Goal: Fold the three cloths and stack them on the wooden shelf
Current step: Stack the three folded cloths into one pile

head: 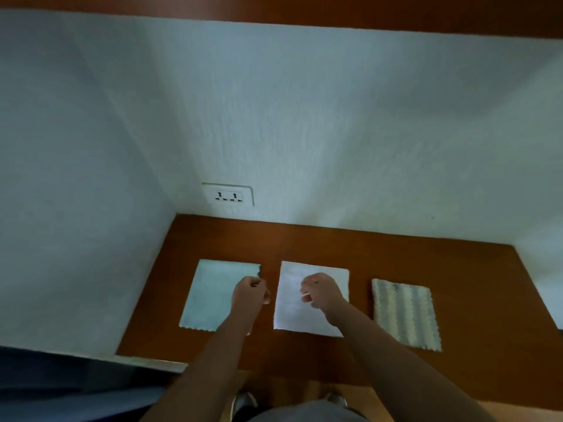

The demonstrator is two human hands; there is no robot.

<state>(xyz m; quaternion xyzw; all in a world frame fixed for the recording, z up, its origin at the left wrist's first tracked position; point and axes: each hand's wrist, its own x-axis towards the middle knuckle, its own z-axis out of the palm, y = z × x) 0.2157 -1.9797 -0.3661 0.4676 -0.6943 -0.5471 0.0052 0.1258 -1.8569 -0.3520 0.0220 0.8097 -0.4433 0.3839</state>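
Under the left hand (251, 289) lies the blue cloth (210, 293), under the right hand (320, 289) the white cloth (292, 315), further right the striped cloth (405, 313), all flat on the shelf (335, 245). Right fingers curl, empty; left fingers curl at the blue edge, grip unclear.

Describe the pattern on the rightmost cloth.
The rightmost cloth has wavy lengthwise stripes, pale blue-grey alternating with cream; the head view, the only one, shows it.

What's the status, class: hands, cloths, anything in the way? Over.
Left hand curled over blue cloth, right hand curled over white cloth; grip unclear. Striped cloth untouched; all three flat, unstacked on wooden shelf. Nothing between hands and cloths.
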